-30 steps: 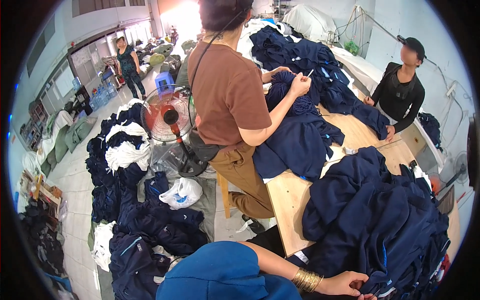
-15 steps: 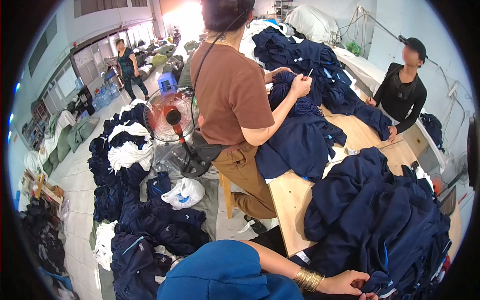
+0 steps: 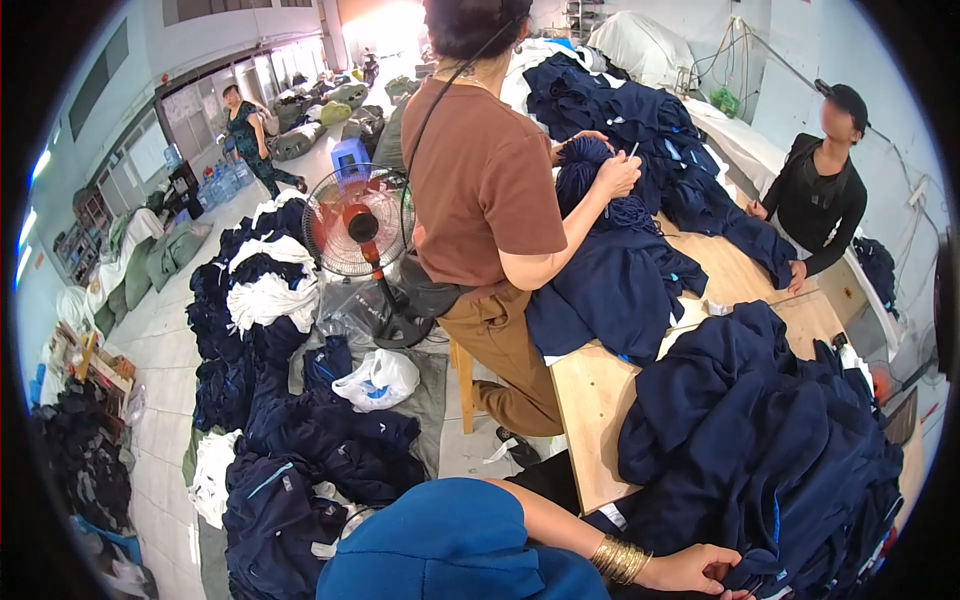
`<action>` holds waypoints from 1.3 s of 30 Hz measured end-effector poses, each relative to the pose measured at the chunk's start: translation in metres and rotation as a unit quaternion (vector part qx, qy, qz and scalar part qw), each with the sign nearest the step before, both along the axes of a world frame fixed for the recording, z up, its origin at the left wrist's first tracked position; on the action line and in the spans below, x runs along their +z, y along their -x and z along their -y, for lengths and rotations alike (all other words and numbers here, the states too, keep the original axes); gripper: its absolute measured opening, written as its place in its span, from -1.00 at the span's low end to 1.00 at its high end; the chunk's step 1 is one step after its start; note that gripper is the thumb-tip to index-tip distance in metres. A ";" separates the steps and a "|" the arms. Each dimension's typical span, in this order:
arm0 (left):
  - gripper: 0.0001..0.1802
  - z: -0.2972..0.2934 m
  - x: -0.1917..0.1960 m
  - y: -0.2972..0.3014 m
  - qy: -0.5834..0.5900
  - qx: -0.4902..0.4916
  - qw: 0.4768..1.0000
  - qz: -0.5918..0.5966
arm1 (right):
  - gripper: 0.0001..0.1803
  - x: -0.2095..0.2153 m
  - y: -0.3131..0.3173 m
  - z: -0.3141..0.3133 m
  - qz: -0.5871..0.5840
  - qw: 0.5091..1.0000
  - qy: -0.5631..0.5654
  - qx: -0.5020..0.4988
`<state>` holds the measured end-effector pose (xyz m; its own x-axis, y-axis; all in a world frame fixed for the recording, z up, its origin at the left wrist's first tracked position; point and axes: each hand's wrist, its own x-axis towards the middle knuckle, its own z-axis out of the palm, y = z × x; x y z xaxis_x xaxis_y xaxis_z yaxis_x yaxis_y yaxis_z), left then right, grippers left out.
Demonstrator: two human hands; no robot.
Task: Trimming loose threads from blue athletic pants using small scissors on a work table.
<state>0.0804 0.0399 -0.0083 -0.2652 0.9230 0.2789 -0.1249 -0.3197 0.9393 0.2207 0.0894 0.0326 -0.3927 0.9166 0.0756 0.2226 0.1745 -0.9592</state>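
Note:
My left hand point(image 3: 690, 570), with gold bangles point(image 3: 620, 560) at the wrist, reaches in along the lower edge. Its thumb and forefinger are closed in a pinch on the edge of a navy garment point(image 3: 765, 572). That garment belongs to a large rumpled pile of navy clothes point(image 3: 750, 420) spread over the wooden table point(image 3: 590, 430). A sliver of fingertip point(image 3: 736, 594) at the very bottom, beside the left hand, seems to be my right hand; the frame cuts off the rest. Something thin and dark by the fingers is too small to make out.
Across the table a person in brown point(image 3: 485, 190) handles dark blue yarn point(image 3: 590, 180); another in black point(image 3: 820, 195) touches navy cloth. A standing fan point(image 3: 360, 225), a white plastic bag point(image 3: 375, 380) and heaped clothes point(image 3: 330, 440) are on the left. Someone walks behind.
The whole view has shifted slightly, so the scene sits a little further right. The person in the background has taken a step. My left hand keeps its pinch on the garment.

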 end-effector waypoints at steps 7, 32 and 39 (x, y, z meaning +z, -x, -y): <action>-0.60 -0.001 -0.001 0.002 0.009 -0.023 1.000 0.006 | -0.81 -0.001 -0.001 -0.003 0.004 0.999 -0.032 0.019; -0.62 -0.023 -0.027 -0.010 0.221 -0.296 0.862 0.347 | -0.87 -0.008 -0.017 0.005 0.030 0.992 -0.090 -0.078; -0.72 -0.032 -0.004 0.001 0.054 -0.173 0.974 0.139 | -0.90 -0.002 -0.025 0.005 0.103 0.974 -0.187 -0.082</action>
<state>0.0799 0.0724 -0.0127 0.0163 0.9903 0.1383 -0.4612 -0.1153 0.8798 0.2457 0.0840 0.0307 -0.2852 0.8919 0.3509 0.4575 0.4484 -0.7679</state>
